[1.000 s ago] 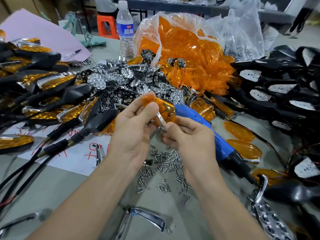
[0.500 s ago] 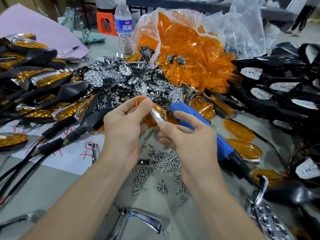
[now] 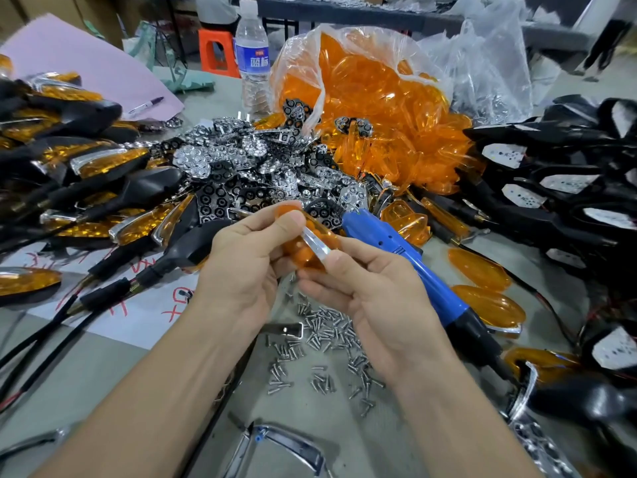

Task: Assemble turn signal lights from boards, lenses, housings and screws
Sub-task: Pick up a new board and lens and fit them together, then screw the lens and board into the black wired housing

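My left hand (image 3: 241, 270) grips an orange lens (image 3: 303, 246) above the table's middle, thumb and fingers curled round it. A chrome trim strip (image 3: 315, 246) lies across the lens, and my right hand (image 3: 372, 298) pinches its lower end against the lens. Loose screws (image 3: 324, 343) are scattered on the table below both hands. A heap of chrome and black reflector boards (image 3: 255, 170) lies behind the hands. An open plastic bag of orange lenses (image 3: 372, 98) stands further back. Black housings (image 3: 568, 188) with white boards are piled at the right.
A blue electric screwdriver (image 3: 396, 257) lies just right of my hands. Assembled orange-and-black lights (image 3: 86, 167) with cables fill the left side. A water bottle (image 3: 253, 63) stands at the back. Chrome trims (image 3: 286, 443) lie at the near edge, and loose orange lenses (image 3: 482, 291) at the right.
Both hands have drawn slightly closer together on the lens, and my right fingers have slid up the chrome strip. The view has shifted a little.
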Demonstrator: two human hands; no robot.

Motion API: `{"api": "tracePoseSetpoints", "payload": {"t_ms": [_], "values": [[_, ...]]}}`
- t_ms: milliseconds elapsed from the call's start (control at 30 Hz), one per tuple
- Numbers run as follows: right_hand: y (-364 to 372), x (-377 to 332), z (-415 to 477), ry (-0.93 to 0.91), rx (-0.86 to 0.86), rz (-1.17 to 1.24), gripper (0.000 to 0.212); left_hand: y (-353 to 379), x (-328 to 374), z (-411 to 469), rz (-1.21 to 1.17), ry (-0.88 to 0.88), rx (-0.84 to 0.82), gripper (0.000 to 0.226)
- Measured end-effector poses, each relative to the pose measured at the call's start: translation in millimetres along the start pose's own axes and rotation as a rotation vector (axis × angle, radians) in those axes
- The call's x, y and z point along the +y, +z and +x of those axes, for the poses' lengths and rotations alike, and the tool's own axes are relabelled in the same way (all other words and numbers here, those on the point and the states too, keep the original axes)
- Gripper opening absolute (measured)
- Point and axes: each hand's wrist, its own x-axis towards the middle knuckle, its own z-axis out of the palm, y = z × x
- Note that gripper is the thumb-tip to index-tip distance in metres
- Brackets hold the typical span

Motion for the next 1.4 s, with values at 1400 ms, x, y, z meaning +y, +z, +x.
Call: {"api": "tracePoseSetpoints", "payload": {"t_ms": [1400], "values": [[-97,-128,28,0.063,0.442,-1.906,0.011,8,-30,-2,0.996,0.504,0.061,0.026]]}}
